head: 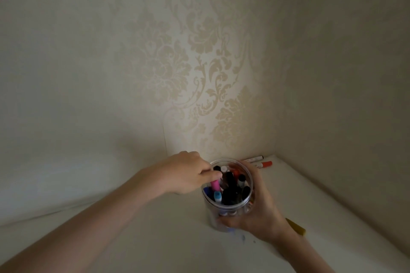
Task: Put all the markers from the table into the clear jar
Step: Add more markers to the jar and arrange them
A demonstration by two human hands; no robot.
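The clear jar [248,184] stands on the white table [173,239], packed with several upright markers. My right hand [259,210] wraps around its right side and holds it. My left hand [188,173] reaches over the jar's left rim with fingers pinched on a pink marker [215,185] that stands in the jar. Behind the jar, by the wall corner, lie two loose markers: one with an orange cap [264,164] and one with a dark cap [255,158]. A yellow marker [296,226] lies on the table just behind my right wrist.
Patterned wallpaper walls close off the table at the back and on the right, forming a corner [275,155]. A few small blue marks [243,238] stain the tabletop in front of the jar.
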